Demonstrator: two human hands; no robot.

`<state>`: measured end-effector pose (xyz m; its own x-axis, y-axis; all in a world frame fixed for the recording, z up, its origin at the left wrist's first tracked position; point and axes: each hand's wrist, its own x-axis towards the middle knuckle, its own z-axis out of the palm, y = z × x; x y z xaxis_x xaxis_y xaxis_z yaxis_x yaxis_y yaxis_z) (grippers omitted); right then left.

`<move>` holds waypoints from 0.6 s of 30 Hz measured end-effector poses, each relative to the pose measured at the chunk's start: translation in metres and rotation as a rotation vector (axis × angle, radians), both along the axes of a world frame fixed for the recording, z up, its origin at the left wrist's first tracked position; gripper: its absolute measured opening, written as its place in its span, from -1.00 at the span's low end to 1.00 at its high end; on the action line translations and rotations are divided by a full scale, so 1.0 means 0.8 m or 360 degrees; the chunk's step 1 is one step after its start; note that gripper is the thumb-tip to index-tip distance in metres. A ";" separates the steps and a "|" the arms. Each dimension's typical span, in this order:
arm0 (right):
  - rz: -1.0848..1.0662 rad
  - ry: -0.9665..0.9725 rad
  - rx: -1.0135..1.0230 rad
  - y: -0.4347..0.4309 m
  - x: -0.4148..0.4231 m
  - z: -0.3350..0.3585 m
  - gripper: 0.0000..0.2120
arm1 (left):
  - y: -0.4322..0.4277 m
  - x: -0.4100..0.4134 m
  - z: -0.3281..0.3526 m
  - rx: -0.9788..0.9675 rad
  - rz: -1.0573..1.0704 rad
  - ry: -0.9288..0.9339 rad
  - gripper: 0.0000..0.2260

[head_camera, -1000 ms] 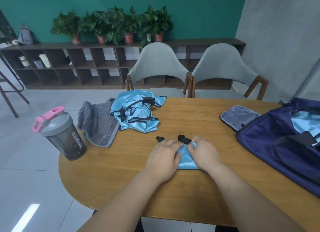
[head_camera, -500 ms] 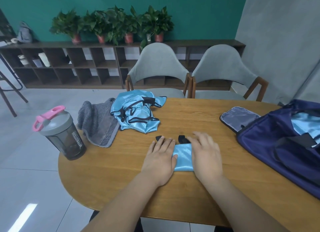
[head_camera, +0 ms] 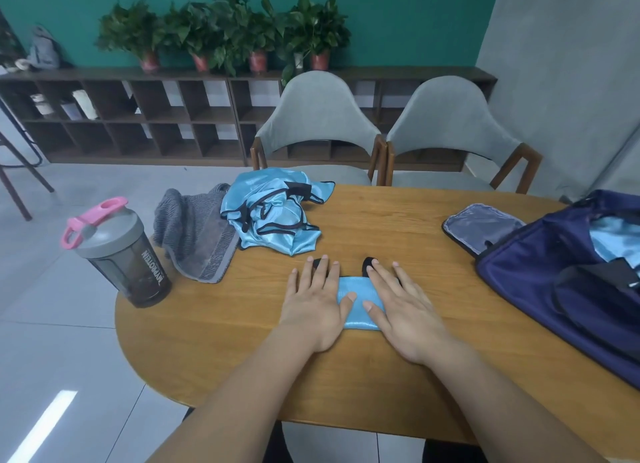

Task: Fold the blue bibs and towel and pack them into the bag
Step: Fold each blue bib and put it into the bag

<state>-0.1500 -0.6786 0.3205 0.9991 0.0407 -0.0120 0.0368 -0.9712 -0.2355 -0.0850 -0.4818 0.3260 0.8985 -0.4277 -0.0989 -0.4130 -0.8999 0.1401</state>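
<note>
1. Blue satin folded into a small flat packet, the folded bib [head_camera: 358, 305] lies on the wooden table [head_camera: 346, 386]. It sits a little in from the middle of the near edge, with both hands on it.
2. The left hand [head_camera: 317, 300] lies palm down over the packet's left end. Its fingers are straight and slightly spread, its thumb rests on the blue cloth, and it grips nothing.
3. The right hand [head_camera: 401, 310] lies palm down over the right end in the same way. Its fingers are straight and a little apart, and its thumb tip is on the cloth close to the left thumb.
4. Black strap ends [head_camera: 366, 262] show on the packet's far side, at the fingertips of both hands.
5. The loose bibs [head_camera: 273, 220] are a crumpled heap of the same blue cloth with black trim. They lie toward the far edge, left of the middle, apart from the hands.
6. A grey towel [head_camera: 197, 234] lies bunched against the heap's left side, touching it, and hangs partly over the table's far left edge.
7. A dark bottle [head_camera: 124, 255] with a grey lid and a pink loop stands upright at the left edge, just beside the towel.
8. The navy bag [head_camera: 540, 279] sits at the right edge, open, with blue cloth showing inside. Its grey-lined flap [head_camera: 481, 225] lies open on the table toward the middle.
9. Two grey chairs [head_camera: 313, 116] stand behind the far edge. Beyond them a low shelf [head_camera: 114, 116] runs along a green wall, with potted plants [head_camera: 221, 30] on top.
</note>
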 end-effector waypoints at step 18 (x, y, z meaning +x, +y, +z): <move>-0.0092 -0.0112 -0.0197 0.018 0.024 0.058 -0.40 | 0.017 -0.006 -0.020 -0.0862 0.0390 -0.0340 -0.45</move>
